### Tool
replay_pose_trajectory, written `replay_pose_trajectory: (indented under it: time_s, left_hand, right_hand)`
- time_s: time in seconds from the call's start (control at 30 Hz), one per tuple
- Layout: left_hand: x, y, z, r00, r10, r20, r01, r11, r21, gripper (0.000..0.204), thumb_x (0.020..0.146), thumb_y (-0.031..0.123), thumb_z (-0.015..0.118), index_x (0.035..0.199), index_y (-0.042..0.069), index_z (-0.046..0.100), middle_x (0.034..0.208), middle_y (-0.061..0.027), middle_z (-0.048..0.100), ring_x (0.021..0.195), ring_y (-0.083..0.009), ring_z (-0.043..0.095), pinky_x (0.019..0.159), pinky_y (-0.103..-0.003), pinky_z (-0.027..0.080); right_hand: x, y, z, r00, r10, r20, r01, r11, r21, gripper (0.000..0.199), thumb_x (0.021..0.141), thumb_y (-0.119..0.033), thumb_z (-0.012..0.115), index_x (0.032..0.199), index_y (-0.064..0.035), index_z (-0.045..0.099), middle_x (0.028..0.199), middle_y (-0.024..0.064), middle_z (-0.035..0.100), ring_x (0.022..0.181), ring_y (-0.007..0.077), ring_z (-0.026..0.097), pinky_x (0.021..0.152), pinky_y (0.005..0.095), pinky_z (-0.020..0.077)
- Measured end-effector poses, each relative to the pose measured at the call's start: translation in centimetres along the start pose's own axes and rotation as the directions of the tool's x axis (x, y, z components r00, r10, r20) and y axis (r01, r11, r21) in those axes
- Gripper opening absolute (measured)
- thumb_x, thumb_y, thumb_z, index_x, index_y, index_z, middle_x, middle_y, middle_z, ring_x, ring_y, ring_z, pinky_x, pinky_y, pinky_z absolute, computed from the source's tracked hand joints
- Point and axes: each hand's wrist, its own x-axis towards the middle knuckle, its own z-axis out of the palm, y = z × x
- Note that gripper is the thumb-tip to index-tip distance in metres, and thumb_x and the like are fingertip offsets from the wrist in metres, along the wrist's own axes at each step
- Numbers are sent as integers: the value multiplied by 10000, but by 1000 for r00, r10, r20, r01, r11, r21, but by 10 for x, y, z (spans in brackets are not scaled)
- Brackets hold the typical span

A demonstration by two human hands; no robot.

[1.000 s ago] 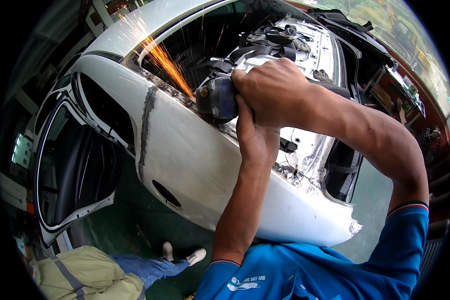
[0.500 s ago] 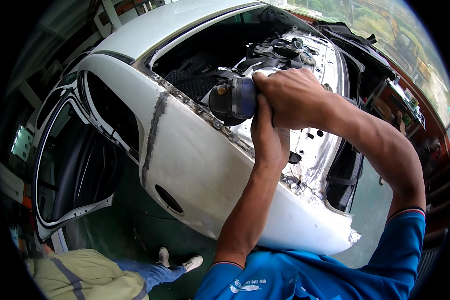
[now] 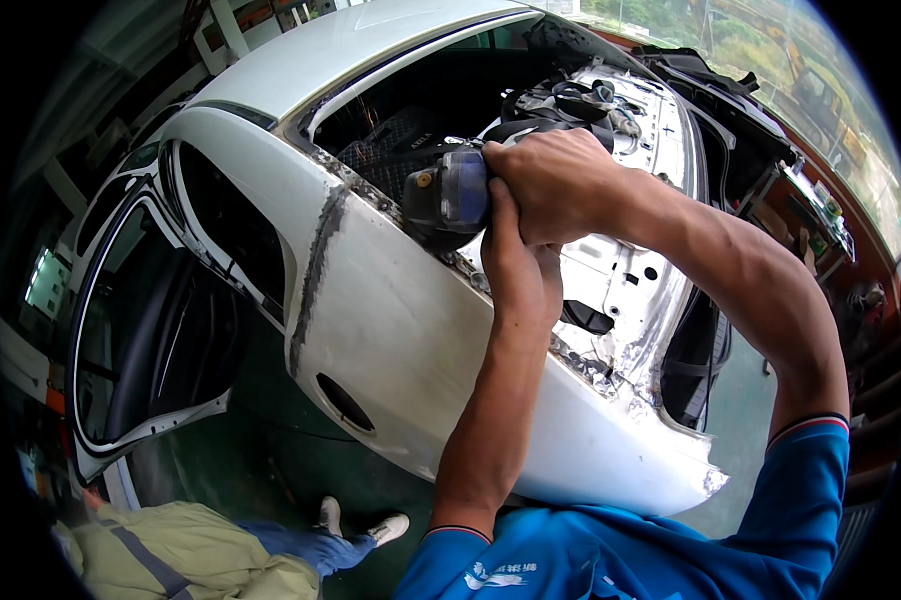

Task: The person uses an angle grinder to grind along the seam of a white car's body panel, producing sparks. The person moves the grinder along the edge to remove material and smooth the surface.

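Note:
A dark angle grinder with a bluish, see-through end section is held over the bare metal seam along the top of a white car's rear side panel. My right hand is closed around the tool from above. Just below it my left hand grips the tool too, thumb pointing up. The grinder's working end is hidden from me. Faint orange sparks show inside the dark rear window opening. A grey sanded band runs down the panel.
A rear door hangs open at left. Black straps lie on the bare white shelf behind the cabin. At lower left is another person in a pale green top, with light shoes. A cluttered bench stands at right.
Both hands and the grinder have shifted slightly left along the seam. Faint sparks now show in the window opening. The car appears a little lower and farther right in view.

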Motion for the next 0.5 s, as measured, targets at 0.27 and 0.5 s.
replay_pose_trajectory:
  time_s: [0.27, 0.5]
  left_hand:
    - [3, 0, -4, 998, 42, 47, -41, 999, -17, 648, 1055, 573, 409, 1473, 79, 440, 1418, -78, 539, 1305, -183, 513, 1070, -392, 403]
    - [7, -1, -5, 997, 31, 67, -30, 999, -15, 649, 1052, 582, 406, 1476, 92, 437, 1431, -74, 529, 1318, -183, 506, 1086, -384, 382]
  right_hand:
    - [6, -3, 4, 1000, 1, -4, -1, 999, -46, 418, 702, -158, 759, 1077, -28, 625, 823, 156, 702, 841, 369, 705, 728, 470, 540]
    - [9, 1, 2, 1000, -5, -1, 5, 999, -53, 398, 747, -170, 738, 1102, -29, 628, 832, 149, 706, 852, 365, 707, 734, 465, 539]
